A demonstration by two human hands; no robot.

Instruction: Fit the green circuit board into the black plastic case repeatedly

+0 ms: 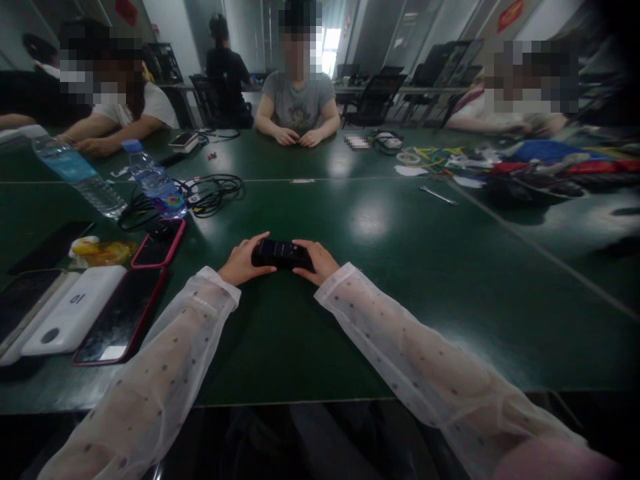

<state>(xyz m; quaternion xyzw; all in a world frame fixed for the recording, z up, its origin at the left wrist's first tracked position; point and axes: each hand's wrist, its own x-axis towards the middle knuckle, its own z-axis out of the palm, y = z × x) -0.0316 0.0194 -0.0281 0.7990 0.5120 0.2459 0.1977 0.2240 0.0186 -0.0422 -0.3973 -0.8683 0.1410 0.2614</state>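
Note:
A small black device with a little dark screen and small light markings (pixel 283 252) is on the green table (pixel 300 333), straight in front of me. My left hand (pixel 243 263) is closed around its left end, thumb along the near side. Around the right end, my right hand (pixel 320 262) grips it in the same way. Both ends are partly hidden by the fingers. Sheer white dotted sleeves cover both my forearms.
At left lie a white power bank (pixel 75 310), a red-edged phone (pixel 120 317), a pink-cased phone (pixel 160 243), two water bottles (pixel 83 173) and black cables (pixel 215 193). A wrench (pixel 438 195) and a cable heap (pixel 545 167) are at right. Several people sit around.

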